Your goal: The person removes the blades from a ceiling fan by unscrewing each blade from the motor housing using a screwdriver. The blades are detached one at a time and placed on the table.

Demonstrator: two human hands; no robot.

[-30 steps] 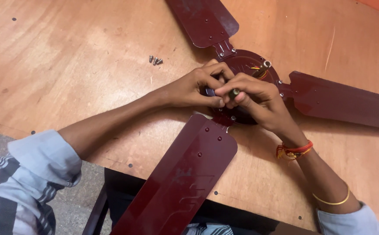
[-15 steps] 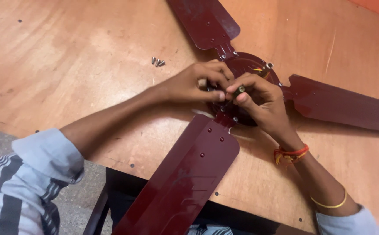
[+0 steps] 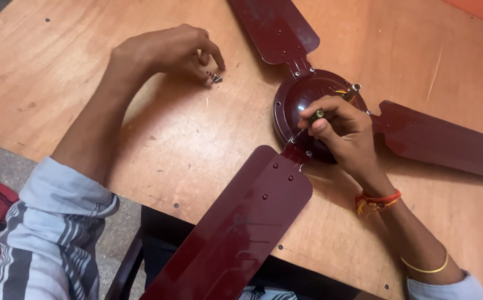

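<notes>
Item: small loose metal screws, lying on the scuffed orange-brown wooden tabletop, left of the dark maroon three-bladed ceiling fan. Our left hand pinches its fingers onto them. Our right hand, fingers closed around a slim metal-tipped screwdriver, rests on the fan's round hub.

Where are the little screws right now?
In the head view, the little screws lie on the wooden table, upper left of the dark red fan hub, right at the left hand's fingertips.
</notes>
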